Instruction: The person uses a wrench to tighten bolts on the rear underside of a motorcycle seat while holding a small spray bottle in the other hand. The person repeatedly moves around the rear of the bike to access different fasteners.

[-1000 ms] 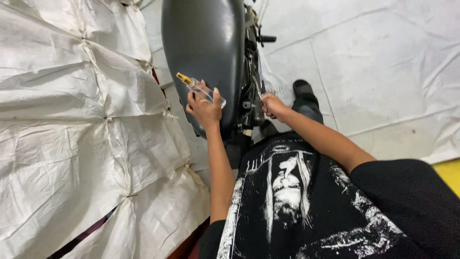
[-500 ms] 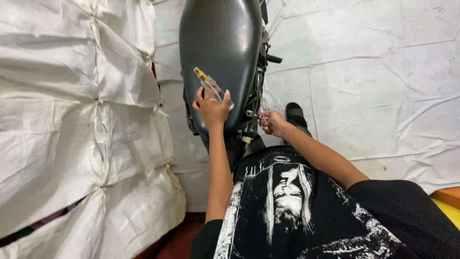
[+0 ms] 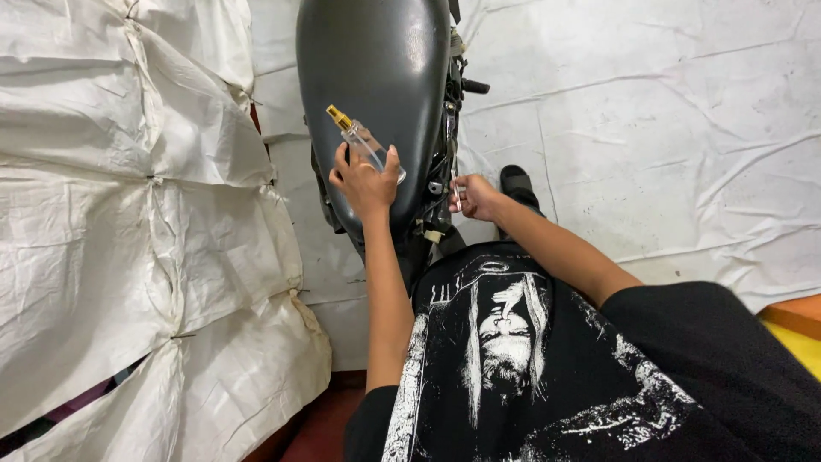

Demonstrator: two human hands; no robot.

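Repair workshop or garage: dark motorcycle (image 3: 376,85) parked on white sheets (image 3: 667,128) spread across floor and stacked goods.

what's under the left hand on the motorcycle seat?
The left hand presses a clear tool with a yellow tip against the dark motorcycle seat. The tool's lower end and the seat patch beneath the palm are covered.

Left hand (image 3: 366,181) rests on the dark grey motorcycle tank (image 3: 376,77), gripping a clear small bottle (image 3: 366,144) with gold cap that points far-left. Right hand (image 3: 475,197) at the engine parts (image 3: 440,184) right of the tank, pinching a thin pale object; unclear what. White sheeting (image 3: 667,128) covers floor and left side.
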